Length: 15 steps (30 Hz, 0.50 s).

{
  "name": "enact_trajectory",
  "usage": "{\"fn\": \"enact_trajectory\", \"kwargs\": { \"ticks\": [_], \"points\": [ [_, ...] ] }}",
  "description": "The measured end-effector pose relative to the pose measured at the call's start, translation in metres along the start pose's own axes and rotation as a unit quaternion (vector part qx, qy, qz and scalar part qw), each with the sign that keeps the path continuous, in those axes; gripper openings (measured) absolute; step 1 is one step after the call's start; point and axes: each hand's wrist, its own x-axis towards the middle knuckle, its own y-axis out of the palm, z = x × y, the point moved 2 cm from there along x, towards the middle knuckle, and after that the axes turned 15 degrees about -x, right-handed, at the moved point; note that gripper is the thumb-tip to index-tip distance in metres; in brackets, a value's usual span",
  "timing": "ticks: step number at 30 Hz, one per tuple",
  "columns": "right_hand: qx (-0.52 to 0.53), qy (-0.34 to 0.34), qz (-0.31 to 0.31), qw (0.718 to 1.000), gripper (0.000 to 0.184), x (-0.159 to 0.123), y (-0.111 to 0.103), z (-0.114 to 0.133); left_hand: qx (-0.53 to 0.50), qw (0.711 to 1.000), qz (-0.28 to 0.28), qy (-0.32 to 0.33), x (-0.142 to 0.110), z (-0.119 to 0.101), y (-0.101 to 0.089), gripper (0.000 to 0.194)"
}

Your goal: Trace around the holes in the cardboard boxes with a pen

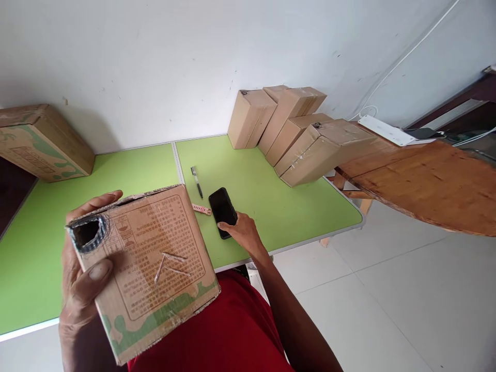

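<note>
My left hand (83,281) grips a printed cardboard box (155,263) by its left end, held up over my lap in front of the green table (271,201). The box has a torn hand-hole near its top left corner. My right hand (242,231) rests on the table with its fingers curled on the lower end of a black phone (222,207) that lies flat. A pen (197,181) and a small pink strap (202,209) lie just left of the phone.
Several plain cardboard boxes (294,132) lean against the wall at the table's back right. Another printed box (42,142) sits at the back left. A wooden board (430,181) with a white power strip (385,130) stands on the right, over a tiled floor.
</note>
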Motion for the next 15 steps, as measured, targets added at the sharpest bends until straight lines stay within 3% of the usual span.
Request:
{"fn": "enact_trajectory", "kwargs": {
  "ticks": [3,6,8,11,13,15],
  "points": [
    [0.164,-0.024,0.063,0.984,0.027,-0.008,-0.004,-0.011,0.022,1.0,-0.005,-0.011,0.002,0.001,-0.005,0.069],
    [0.303,-0.052,0.124,0.944,0.043,-0.028,-0.019,-0.015,0.022,0.999,-0.018,-0.017,0.002,0.001,-0.005,0.068],
    [0.412,-0.087,0.158,0.893,0.048,-0.048,-0.035,-0.008,0.013,1.0,-0.022,-0.018,0.001,0.0,0.0,0.066],
    [0.543,-0.16,0.231,0.791,0.045,-0.083,-0.064,0.018,0.017,0.999,-0.014,-0.023,0.001,-0.003,0.006,0.065],
    [0.56,-0.201,0.283,0.753,0.044,-0.108,-0.079,0.041,0.015,0.999,-0.005,-0.027,0.003,-0.002,0.005,0.066],
    [0.55,-0.219,0.326,0.737,0.058,-0.131,-0.083,0.062,0.015,0.999,0.017,-0.023,0.005,0.002,-0.001,0.068]
  ]
}}
